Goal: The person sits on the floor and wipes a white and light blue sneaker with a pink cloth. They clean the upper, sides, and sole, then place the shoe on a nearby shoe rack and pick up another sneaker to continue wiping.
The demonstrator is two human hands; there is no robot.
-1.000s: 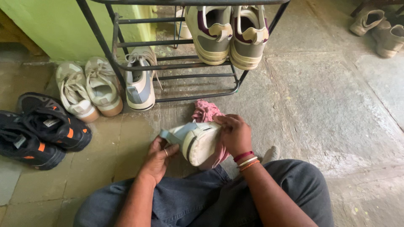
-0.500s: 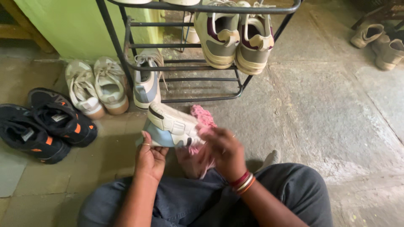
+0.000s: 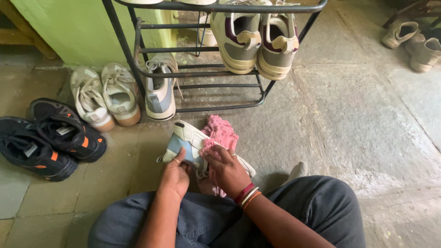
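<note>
Mostly white sneaker, pale-blue panel

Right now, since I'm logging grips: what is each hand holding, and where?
Left hand grips the white-and-blue shoe by its side; right hand presses the pink cloth against it.

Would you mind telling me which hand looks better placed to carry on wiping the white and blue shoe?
The right hand, probably: it presses the pink cloth against the shoe, while the left hand steadies the shoe from below.
</note>
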